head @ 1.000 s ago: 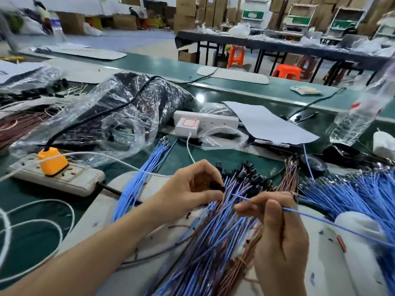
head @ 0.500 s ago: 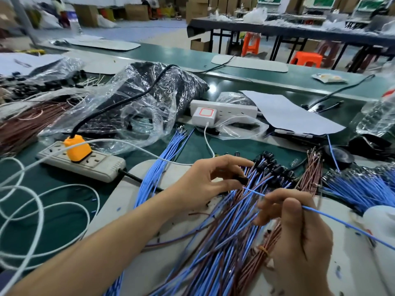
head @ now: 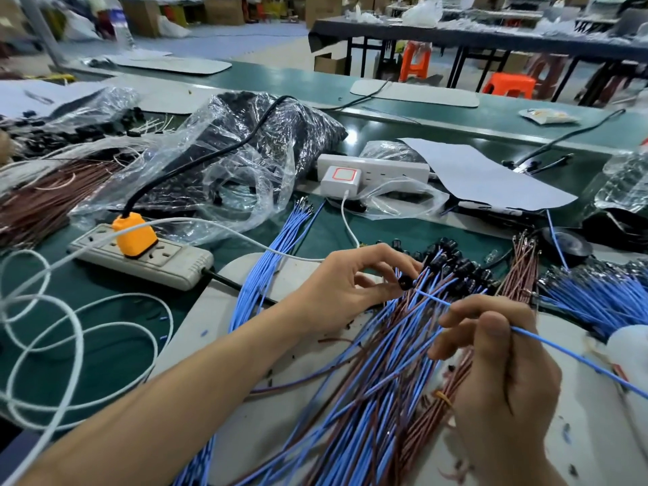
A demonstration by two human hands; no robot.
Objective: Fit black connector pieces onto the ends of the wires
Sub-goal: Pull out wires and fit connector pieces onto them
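blue wire runs from the right hand, whose fingers pinch it near its end, toward a small black connector piece gripped between the thumb and fingers of the left hand. the wire's tip sits just beside the connector; whether the two touch cannot be told. both hands hover above a loose bundle of blue and brown wires fanned across a pale board on the green desk, with a cluster of black-capped wire ends just beyond the left hand. more blue wires lie to the right. on the left, a grey power strip carries an orange plug, near coils of white cable and a crumpled clear plastic bag of dark parts.
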